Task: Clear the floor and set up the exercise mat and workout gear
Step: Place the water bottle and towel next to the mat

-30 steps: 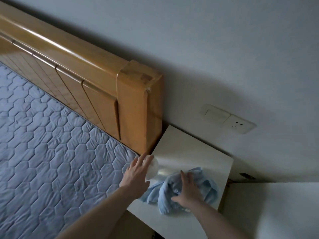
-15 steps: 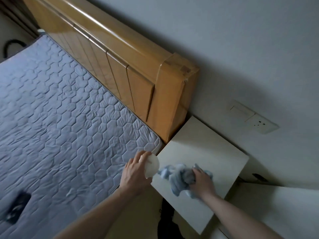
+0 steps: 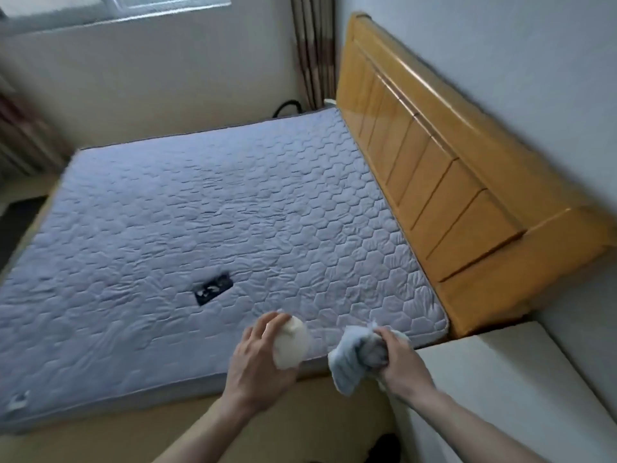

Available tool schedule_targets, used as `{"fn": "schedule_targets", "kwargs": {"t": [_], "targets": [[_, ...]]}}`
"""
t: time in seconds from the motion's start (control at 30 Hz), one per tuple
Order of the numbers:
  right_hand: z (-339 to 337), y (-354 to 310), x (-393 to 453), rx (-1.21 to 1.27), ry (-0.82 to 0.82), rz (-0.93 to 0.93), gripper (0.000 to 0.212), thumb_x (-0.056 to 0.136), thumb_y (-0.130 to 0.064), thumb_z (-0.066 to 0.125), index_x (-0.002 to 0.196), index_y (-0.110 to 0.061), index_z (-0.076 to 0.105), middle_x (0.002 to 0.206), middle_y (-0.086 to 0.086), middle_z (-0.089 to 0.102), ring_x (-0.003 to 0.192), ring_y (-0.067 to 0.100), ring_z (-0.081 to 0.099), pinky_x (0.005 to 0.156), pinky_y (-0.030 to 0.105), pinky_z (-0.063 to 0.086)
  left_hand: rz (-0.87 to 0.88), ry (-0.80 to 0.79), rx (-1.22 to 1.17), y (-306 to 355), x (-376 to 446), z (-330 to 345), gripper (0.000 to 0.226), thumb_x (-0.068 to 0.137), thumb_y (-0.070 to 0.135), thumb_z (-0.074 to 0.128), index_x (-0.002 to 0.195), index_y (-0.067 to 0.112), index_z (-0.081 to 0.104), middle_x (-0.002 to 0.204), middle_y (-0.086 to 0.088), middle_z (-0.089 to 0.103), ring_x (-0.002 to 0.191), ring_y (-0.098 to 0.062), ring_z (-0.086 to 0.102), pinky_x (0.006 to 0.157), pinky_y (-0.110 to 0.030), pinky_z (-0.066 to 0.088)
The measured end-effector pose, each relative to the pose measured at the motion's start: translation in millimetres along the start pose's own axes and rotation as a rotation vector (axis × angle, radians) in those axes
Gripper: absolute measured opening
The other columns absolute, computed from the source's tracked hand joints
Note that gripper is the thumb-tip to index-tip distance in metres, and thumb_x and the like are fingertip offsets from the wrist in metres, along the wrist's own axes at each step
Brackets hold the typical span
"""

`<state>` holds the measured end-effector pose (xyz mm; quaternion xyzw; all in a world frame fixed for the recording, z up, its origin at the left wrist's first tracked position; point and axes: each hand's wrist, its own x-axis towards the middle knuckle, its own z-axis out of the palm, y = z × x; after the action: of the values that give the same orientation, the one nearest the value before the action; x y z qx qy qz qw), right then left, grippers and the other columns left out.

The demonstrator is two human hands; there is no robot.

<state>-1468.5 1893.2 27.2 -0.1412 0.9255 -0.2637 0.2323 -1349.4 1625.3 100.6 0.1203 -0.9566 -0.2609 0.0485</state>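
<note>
We found the left hand (image 3: 257, 357) curled round a cream bundle (image 3: 291, 342) and the right hand (image 3: 399, 357) gripping a blue cloth (image 3: 350, 362), which hung downward. Both sat over the mattress (image 3: 200, 222) corner, the nightstand (image 3: 510, 379) nearer the right hand.
</note>
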Motion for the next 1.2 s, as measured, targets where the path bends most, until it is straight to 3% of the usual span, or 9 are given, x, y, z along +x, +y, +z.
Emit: {"fn": "schedule_targets", "kwargs": {"t": [0.27,0.37,0.5,0.6,0.67,0.77,0.97,1.2], "targets": [[93.8,-226.7,-2.4,-0.073,-0.077,-0.377,0.058,0.07,-0.033,0.079,0.12,-0.045,0.05,0.105,-0.015,0.065,0.095,0.01,0.064,0.076,0.034,0.057,-0.21,0.247,-0.002,-150.9,-113.7,-143.7,0.086,0.061,0.056,0.076,0.139,0.04,0.044,0.14,0.017,0.046,0.118,-0.013,0.051,0.088,-0.032,0.054],[115.8,-299.9,-9.8,-0.084,-0.111,-0.479,0.051,0.072,-0.031,0.081,0.112,-0.045,0.053,0.096,-0.019,0.064,0.082,0.001,0.06,0.063,0.015,0.047,-0.271,0.31,0.031,-194.1,-147.0,-183.9,0.084,0.061,0.056,0.076,0.137,0.042,0.044,0.136,0.019,0.047,0.117,-0.013,0.051,0.085,-0.032,0.055],[157.3,-405.8,-20.1,-0.128,-0.184,-0.635,0.052,0.074,-0.031,0.081,0.115,-0.044,0.052,0.096,-0.022,0.064,0.08,0.003,0.06,0.06,0.016,0.041,-0.393,0.446,0.033,-254.8,-200.2,-236.2,0.083,0.057,0.053,0.077,0.132,0.046,0.042,0.128,0.02,0.049,0.111,-0.012,0.053,0.084,-0.031,0.055],[188.0,-470.6,-20.8,-0.127,-0.254,-0.71,0.054,0.074,-0.026,0.082,0.111,-0.046,0.048,0.09,-0.026,0.06,0.074,-0.006,0.056,0.055,0.012,0.039,-0.477,0.526,0.034,-293.9,-230.5,-268.3,0.083,0.055,0.054,0.077,0.131,0.044,0.045,0.125,0.018,0.052,0.109,-0.013,0.054,0.089,-0.035,0.053],[219.7,-518.7,-19.7,-0.121,-0.3,-0.769,0.053,0.07,-0.027,0.083,0.106,-0.047,0.05,0.087,-0.025,0.064,0.073,-0.002,0.061,0.057,0.014,0.044,-0.551,0.585,0.03,-326.4,-255.2,-292.5,0.083,0.054,0.056,0.077,0.13,0.044,0.046,0.125,0.02,0.051,0.11,-0.012,0.052,0.093,-0.034,0.051],[268.3,-584.0,-16.6,-0.125,-0.376,-0.817,0.05,0.066,-0.035,0.082,0.103,-0.049,0.05,0.084,-0.018,0.068,0.064,0.005,0.064,0.056,0.028,0.049,-0.647,0.637,0.058,-372.9,-283.7,-329.8,0.085,0.053,0.058,0.077,0.131,0.044,0.045,0.128,0.021,0.05,0.112,-0.009,0.05,0.096,-0.026,0.046],[362.4,-706.5,-17.2,-0.099,-0.489,-0.897,0.044,0.067,-0.024,0.079,0.102,-0.041,0.057,0.084,-0.018,0.069,0.06,-0.002,0.061,0.052,0.018,0.042,-0.847,0.704,0.109,-472.6,-333.3,-401.6,0.089,0.051,0.059,0.077,0.132,0.046,0.044,0.128,0.026,0.048,0.114,-0.01,0.048,0.091,-0.031,0.052],[479.7,-851.3,-36.2,-0.171,-0.675,-1.0,0.042,0.061,-0.029,0.068,0.1,-0.039,0.057,0.08,-0.011,0.072,0.053,0.005,0.063,0.049,0.029,0.05,-1.044,0.78,0.164,-568.2,-403.4,-476.1,0.089,0.055,0.054,0.082,0.134,0.046,0.041,0.131,0.027,0.045,0.114,-0.009,0.048,0.087,-0.029,0.051]]}}
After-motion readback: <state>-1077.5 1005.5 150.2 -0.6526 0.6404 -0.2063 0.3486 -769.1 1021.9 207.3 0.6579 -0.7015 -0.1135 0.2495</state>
